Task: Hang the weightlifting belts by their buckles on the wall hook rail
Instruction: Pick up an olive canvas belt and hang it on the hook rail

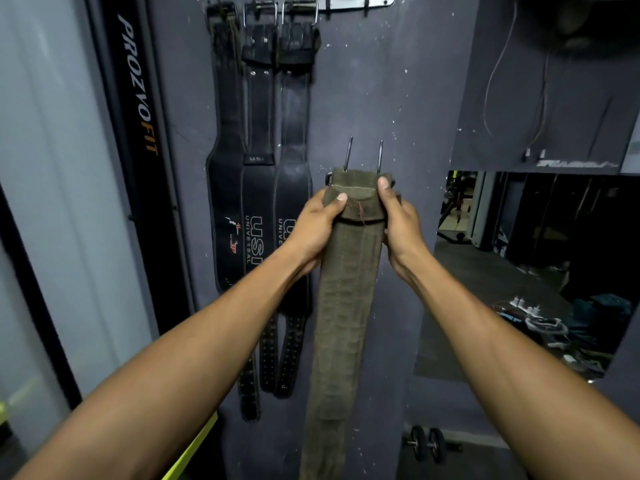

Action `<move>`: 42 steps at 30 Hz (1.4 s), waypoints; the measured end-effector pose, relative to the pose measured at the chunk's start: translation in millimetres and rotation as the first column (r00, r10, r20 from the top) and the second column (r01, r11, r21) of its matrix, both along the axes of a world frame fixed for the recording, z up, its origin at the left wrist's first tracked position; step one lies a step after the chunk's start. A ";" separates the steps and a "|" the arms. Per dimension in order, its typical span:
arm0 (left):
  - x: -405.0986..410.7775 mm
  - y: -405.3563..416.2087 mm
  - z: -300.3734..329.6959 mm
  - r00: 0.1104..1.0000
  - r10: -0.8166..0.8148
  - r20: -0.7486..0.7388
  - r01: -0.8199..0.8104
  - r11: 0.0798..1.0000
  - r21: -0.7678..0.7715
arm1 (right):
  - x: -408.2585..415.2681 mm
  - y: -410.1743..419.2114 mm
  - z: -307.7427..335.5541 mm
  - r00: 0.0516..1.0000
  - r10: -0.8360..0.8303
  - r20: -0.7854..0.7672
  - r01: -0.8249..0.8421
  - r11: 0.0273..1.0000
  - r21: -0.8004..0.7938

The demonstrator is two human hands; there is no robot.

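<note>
Three black belts (258, 188) already hang side by side on the far wall (381, 98), buckles over hooks of the rail (349, 1) at top, w/ free hooks to their right, probably where the next one goes. Olive belt (343, 306) is held upright near the middle, well below the rail, buckle prongs (363, 155) pointing up, likely so it can be lifted onto a hook. Left hand (317, 226) & right hand (403, 226) are both closed round its top end, thumbs pressed on the front, one per edge.
</note>
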State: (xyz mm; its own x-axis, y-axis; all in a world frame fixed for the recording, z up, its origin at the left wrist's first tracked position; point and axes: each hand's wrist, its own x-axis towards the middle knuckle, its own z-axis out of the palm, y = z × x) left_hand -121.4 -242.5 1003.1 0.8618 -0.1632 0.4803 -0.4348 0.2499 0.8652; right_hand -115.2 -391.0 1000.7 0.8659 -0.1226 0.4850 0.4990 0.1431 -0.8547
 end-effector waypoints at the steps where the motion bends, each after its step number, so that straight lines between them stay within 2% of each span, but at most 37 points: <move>1: -0.9 0.2 0.4 1.000 0.005 -0.009 -0.005 1.000 0.008 | -0.1 1.5 1.5 1.000 -0.017 0.006 0.017 1.000 0.013; 6: -0.2 2.9 5.6 0.995 0.088 -0.038 -0.088 0.996 0.006 | -0.6 6.5 10.2 0.960 -0.207 0.190 0.229 0.968 -0.101; 11: 5.6 16.2 26.1 0.963 0.265 0.057 -0.266 0.964 0.016 | 2.0 16.7 18.2 0.940 -0.128 0.317 0.204 0.954 -0.218; 17: 30.0 37.8 53.0 0.927 0.331 0.174 -0.353 0.928 0.115 | 27.3 27.4 43.2 0.940 -0.097 0.328 0.170 0.965 -0.200; 23: 71.3 40.1 92.7 0.919 0.347 0.187 -0.368 0.926 0.087 | 72.5 40.9 89.9 0.938 -0.169 0.303 0.216 0.968 -0.128; 26: 98.0 40.2 121.4 0.910 0.349 0.225 -0.373 0.925 0.071 | 98.9 40.0 118.7 0.920 -0.220 0.323 0.276 0.951 -0.139; 33: 165.2 36.4 208.9 0.887 0.324 0.329 -0.385 0.913 0.138 | 156.3 23.4 204.3 0.881 -0.289 0.374 0.375 0.909 -0.180; 37: 207.7 35.3 255.2 0.889 0.319 0.330 -0.381 0.913 0.143 | 189.3 22.5 251.0 0.863 -0.343 0.371 0.429 0.885 -0.181; 42: 235.9 42.2 294.0 0.762 0.466 0.450 -0.558 0.825 0.090 | 231.6 34.7 299.0 0.835 -0.381 0.397 0.476 0.862 -0.174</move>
State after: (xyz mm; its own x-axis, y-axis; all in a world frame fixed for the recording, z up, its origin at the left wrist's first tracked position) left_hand 114.5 -200.4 1297.1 0.5896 0.1135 0.7997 -0.7553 -0.2734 0.5956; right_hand 116.4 -356.3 1299.7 0.5305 -0.2736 0.8023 0.7210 -0.3521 -0.5968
